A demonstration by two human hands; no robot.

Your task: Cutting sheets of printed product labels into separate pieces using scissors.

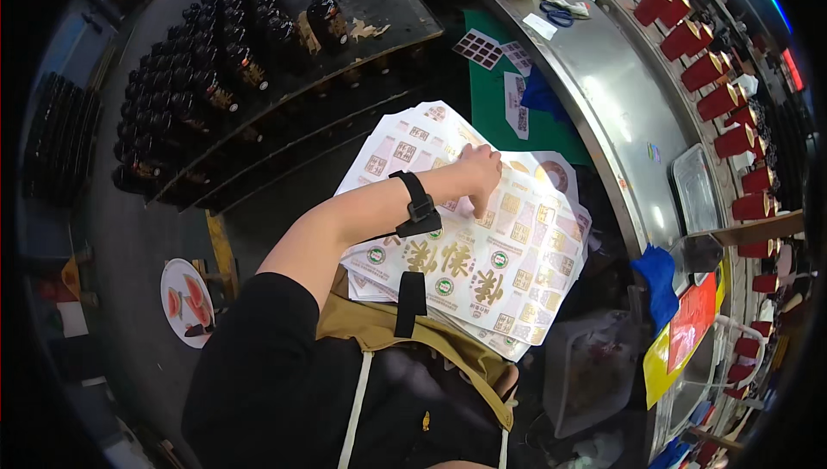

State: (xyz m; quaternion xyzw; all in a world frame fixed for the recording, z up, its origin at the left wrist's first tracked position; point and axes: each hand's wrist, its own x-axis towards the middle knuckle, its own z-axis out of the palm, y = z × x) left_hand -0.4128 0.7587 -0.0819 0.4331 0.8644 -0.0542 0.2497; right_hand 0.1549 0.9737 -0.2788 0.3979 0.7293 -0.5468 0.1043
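Sheets (465, 249), a printed pile, sit dead centre over the tan apron (349, 318). Left hand (479, 174) is on top of them, a bit toward 12 o'clock, half open: fingers bent, thumb apart and pointing toward 6. Can't tell if it's pinching one. Right hand's basically hidden, maybe just that bit of skin under the pile at 5 o'clock, so can't tell its grip. Jars (207, 81) at 10, counter (633, 116) at 2.

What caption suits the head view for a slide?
Left hand on stacked printed sheets beside a metal counter.
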